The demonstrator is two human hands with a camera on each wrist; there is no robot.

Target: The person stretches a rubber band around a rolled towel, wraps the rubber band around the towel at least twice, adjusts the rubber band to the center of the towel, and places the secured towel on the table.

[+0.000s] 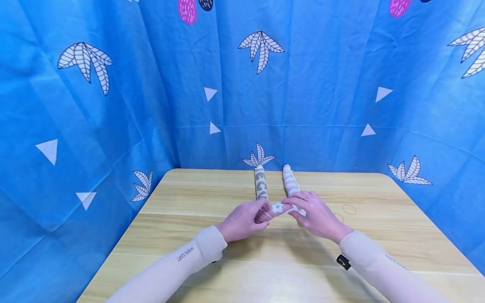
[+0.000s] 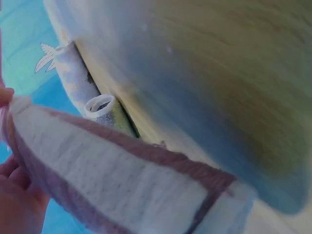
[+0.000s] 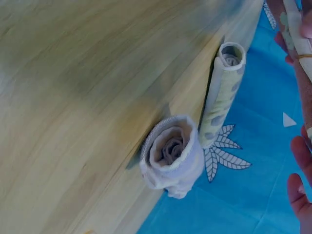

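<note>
A pink-mauve rolled towel with a white flower is held between both hands, above the near part of the table. My left hand grips its left end, fingers curled round it. At the other end, my right hand pinches the roll between thumb and fingers. The left wrist view shows its pale and mauve side close up. A thin tan rubber band crosses the roll in the right wrist view.
Behind the hands lie a cream rolled towel with grey markings and a lavender striped rolled towel. Two loose rubber bands, one a thin ring, lie right of the right hand. Blue patterned curtain surrounds the wooden table.
</note>
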